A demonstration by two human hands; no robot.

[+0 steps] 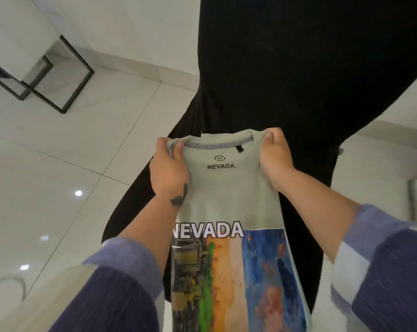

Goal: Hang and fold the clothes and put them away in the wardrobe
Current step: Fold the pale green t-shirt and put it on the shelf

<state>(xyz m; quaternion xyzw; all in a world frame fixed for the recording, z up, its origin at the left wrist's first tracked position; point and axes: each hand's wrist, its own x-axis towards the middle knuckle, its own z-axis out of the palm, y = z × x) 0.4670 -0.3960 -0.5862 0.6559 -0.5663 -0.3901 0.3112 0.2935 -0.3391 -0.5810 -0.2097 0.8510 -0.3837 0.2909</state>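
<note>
One pale green T-shirt (229,188) hangs at the centre of the view, held up by two hands at its shoulders, one on each side of the neckline. The left hand (168,168), at about nine o'clock from the collar, has its fingers curled over the top edge of the cloth and the thumb pressed against the near face, so the fabric is pinched between them. The right hand (274,156), at about three o'clock from the collar, is closed tight on a bunched fold of the other shoulder, knuckles up. The shirt carries the word NEVADA twice: once small under the neck tape, once in large white letters lower down, above one colourful printed panel (241,279) that runs off toward six o'clock. One dark mark (180,196) shows on the left wrist. Both forearms come in from the bottom corners, each in a rolled-up sleeve (121,279) striped in blue and white, two sleeves in all. Behind the shirt, from twelve o'clock down past the centre, spreads one large black cloth (286,68); what it lies on or hangs from I cannot tell. The white tiled floor (59,176) fills the left side, with three small bright light spots on it toward eight o'clock. At ten o'clock stands one black metal frame (66,75) against the pale wall.
</note>
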